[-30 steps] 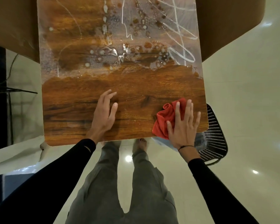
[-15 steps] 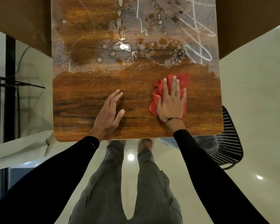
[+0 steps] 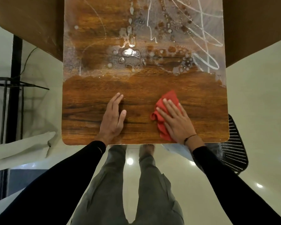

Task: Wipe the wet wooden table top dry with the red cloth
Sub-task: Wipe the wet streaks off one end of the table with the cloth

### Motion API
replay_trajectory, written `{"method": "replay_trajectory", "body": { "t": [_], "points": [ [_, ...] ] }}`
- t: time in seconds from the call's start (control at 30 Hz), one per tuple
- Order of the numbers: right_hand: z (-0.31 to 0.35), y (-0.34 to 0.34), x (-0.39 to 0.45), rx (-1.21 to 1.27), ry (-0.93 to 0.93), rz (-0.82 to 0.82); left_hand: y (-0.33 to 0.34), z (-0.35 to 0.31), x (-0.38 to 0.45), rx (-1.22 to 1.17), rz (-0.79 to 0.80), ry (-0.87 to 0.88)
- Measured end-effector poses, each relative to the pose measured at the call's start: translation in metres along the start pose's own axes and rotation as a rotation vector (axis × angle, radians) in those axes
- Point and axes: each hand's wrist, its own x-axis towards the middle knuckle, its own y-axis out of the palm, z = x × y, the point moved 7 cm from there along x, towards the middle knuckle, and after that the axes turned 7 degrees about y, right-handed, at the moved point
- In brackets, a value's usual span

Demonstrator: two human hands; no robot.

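Nearest: a person's grey trousers (image 3: 128,189) and black sleeves (image 3: 58,177), standing at the near edge of the wooden surface (image 3: 88,101). Left hand (image 3: 112,120): flat on bare wood just inside the near edge, fingers straight and together, holding nothing. Right hand (image 3: 173,120): spread flat, fingers straight, pressing on the red cloth (image 3: 161,109); dark band at the wrist. The cloth lies bunched on the near right part of the surface, showing beyond the fingertips and at the thumb side. Near band of wood: dull, dry-looking. Farther half: water film (image 3: 130,52), beads and pale streaks. Right of the surface: black perforated chair (image 3: 234,151). Left: black metal rack (image 3: 6,88).
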Motion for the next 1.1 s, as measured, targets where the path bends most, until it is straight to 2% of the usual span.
{"method": "replay_trajectory", "body": {
  "t": [0.1, 0.17, 0.27, 0.4, 0.53, 0.57, 0.67, 0.73, 0.8, 0.87, 0.97, 1.03, 1.1],
  "points": [
    [0.005, -0.013, 0.039, 0.013, 0.266, -0.049, -0.005, 0.003, -0.001, -0.095, -0.052, 0.001],
    [0.039, -0.015, 0.064, 0.014, 0.291, -0.051, -0.009, 0.002, 0.001, -0.164, -0.090, 0.008],
    [0.108, -0.016, 0.092, 0.048, 0.134, -0.050, -0.017, 0.002, 0.002, -0.175, -0.147, 0.002],
    [0.182, 0.007, 0.072, 0.008, -0.263, 0.053, -0.048, 0.023, -0.010, -0.019, -0.295, -0.126],
    [0.156, 0.018, 0.022, -0.025, -0.501, 0.102, -0.096, 0.069, -0.033, 0.209, -0.300, -0.264],
    [0.138, 0.016, 0.020, -0.019, -0.481, 0.113, -0.109, 0.082, -0.039, 0.242, -0.307, -0.308],
    [0.094, 0.006, 0.043, 0.019, -0.220, 0.085, -0.130, 0.116, -0.061, 0.283, -0.309, -0.488],
    [0.101, 0.000, 0.073, 0.021, -0.094, 0.064, -0.130, 0.129, -0.072, 0.238, -0.269, -0.574],
    [0.134, -0.005, 0.103, 0.016, -0.053, 0.038, -0.129, 0.132, -0.074, 0.154, -0.249, -0.604],
    [0.180, -0.003, 0.124, 0.028, -0.133, 0.032, -0.129, 0.136, -0.075, 0.113, -0.231, -0.621],
    [0.251, 0.010, 0.109, 0.006, -0.391, 0.091, -0.133, 0.144, -0.075, 0.031, -0.196, -0.657],
    [0.265, 0.023, 0.079, -0.020, -0.579, 0.136, -0.133, 0.144, -0.076, -0.053, -0.200, -0.686],
    [0.250, 0.031, 0.057, -0.029, -0.735, 0.195, -0.132, 0.144, -0.077, -0.146, -0.209, -0.723]
  ]
}}
